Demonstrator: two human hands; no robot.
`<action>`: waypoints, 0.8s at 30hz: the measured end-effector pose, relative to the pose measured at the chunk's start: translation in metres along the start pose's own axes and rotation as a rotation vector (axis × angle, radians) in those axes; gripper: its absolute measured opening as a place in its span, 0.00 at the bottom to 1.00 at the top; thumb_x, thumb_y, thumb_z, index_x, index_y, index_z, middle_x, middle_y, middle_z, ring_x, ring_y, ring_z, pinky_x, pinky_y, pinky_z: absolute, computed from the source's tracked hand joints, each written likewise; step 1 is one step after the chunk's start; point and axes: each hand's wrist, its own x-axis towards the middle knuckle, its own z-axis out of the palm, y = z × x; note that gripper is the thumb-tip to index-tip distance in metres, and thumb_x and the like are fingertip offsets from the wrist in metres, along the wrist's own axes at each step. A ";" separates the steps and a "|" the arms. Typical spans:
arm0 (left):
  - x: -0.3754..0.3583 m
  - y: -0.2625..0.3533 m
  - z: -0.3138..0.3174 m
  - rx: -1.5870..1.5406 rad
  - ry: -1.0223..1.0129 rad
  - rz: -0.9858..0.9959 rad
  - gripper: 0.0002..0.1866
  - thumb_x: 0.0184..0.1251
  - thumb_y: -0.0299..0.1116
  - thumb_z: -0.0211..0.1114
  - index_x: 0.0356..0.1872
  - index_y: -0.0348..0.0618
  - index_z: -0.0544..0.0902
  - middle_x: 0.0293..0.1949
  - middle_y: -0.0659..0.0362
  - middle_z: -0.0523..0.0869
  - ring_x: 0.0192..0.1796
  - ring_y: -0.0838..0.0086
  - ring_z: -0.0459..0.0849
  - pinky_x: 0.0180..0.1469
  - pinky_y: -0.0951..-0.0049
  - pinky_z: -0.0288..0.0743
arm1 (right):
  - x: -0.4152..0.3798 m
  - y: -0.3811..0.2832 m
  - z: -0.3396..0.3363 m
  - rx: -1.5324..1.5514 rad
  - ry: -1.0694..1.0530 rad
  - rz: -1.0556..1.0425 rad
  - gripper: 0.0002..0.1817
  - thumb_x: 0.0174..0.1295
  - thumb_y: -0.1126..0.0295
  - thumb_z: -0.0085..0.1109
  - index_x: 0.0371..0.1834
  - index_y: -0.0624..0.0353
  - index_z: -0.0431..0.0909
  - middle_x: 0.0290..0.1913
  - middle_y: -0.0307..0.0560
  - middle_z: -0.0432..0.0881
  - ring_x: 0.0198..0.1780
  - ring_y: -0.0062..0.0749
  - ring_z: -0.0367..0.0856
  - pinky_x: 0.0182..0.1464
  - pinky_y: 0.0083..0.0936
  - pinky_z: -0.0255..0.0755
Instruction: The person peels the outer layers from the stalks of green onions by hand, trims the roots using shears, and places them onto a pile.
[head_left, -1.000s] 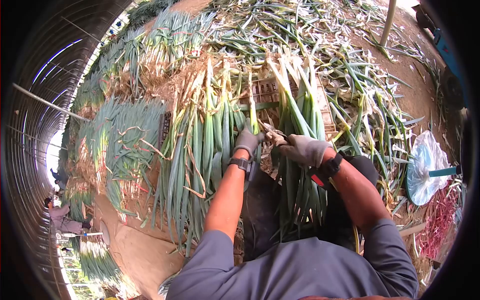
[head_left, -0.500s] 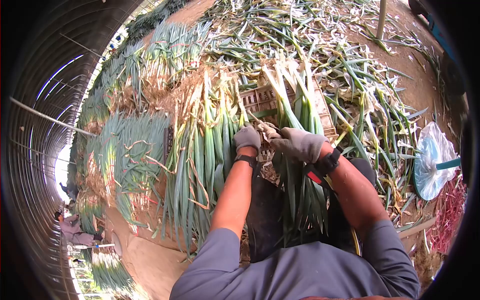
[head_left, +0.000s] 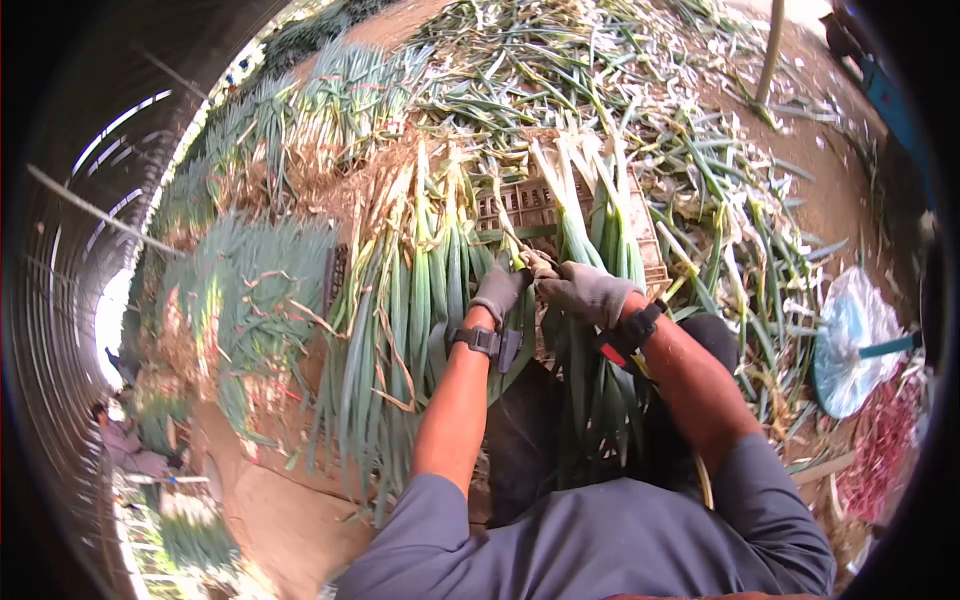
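Observation:
My left hand [head_left: 503, 290], in a grey glove, is closed around a green onion [head_left: 508, 232] whose root end points away from me. My right hand [head_left: 590, 291], gloved too, has its soiled fingertips pinched at the same stalk, close beside the left. Just beyond the right hand, several thick white-stemmed green onions [head_left: 572, 205] lean over a brown plastic crate [head_left: 650, 240], their leaves hanging toward my lap. Left of my left hand lies a row of unpeeled green onions [head_left: 420, 260] with dry brown outer leaves.
Bundled green onions [head_left: 270, 290] cover the ground at left. Stripped leaves [head_left: 720, 200] are heaped ahead and to the right. A plastic-wrapped blue object [head_left: 850, 345] and red ties [head_left: 880, 440] lie at right. A pole [head_left: 770, 60] stands at upper right; another person [head_left: 130, 445] is far left.
Both hands have come closer together, the left shifting slightly right and its wrist turning. The held stalk now shows more clearly above the fingers. The view has tilted a little.

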 end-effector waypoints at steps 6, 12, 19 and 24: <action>-0.062 0.032 -0.009 -0.378 0.047 -0.035 0.31 0.71 0.41 0.67 0.72 0.44 0.73 0.54 0.38 0.88 0.56 0.45 0.87 0.58 0.57 0.81 | -0.053 -0.031 0.028 -0.035 0.116 0.058 0.32 0.74 0.44 0.51 0.44 0.70 0.83 0.29 0.55 0.84 0.30 0.43 0.85 0.37 0.40 0.77; -0.090 0.011 0.023 -0.053 0.023 -0.160 0.40 0.72 0.37 0.67 0.82 0.48 0.60 0.50 0.40 0.89 0.47 0.51 0.90 0.52 0.56 0.83 | -0.058 0.002 0.075 -0.227 0.128 0.045 0.39 0.77 0.39 0.47 0.44 0.74 0.82 0.28 0.53 0.81 0.33 0.37 0.82 0.41 0.38 0.76; -0.133 0.018 0.018 -0.639 0.041 -0.018 0.26 0.72 0.39 0.66 0.70 0.49 0.77 0.50 0.50 0.90 0.50 0.66 0.88 0.54 0.63 0.81 | -0.045 -0.029 0.078 -0.369 0.148 0.091 0.36 0.75 0.42 0.46 0.43 0.73 0.83 0.28 0.57 0.83 0.34 0.39 0.85 0.40 0.42 0.75; -0.152 0.032 0.002 -0.353 0.047 -0.136 0.30 0.73 0.51 0.63 0.69 0.46 0.76 0.52 0.40 0.89 0.53 0.49 0.90 0.54 0.55 0.81 | -0.004 -0.040 0.070 -0.412 0.126 0.245 0.36 0.71 0.41 0.43 0.40 0.70 0.83 0.29 0.63 0.85 0.34 0.54 0.86 0.44 0.44 0.77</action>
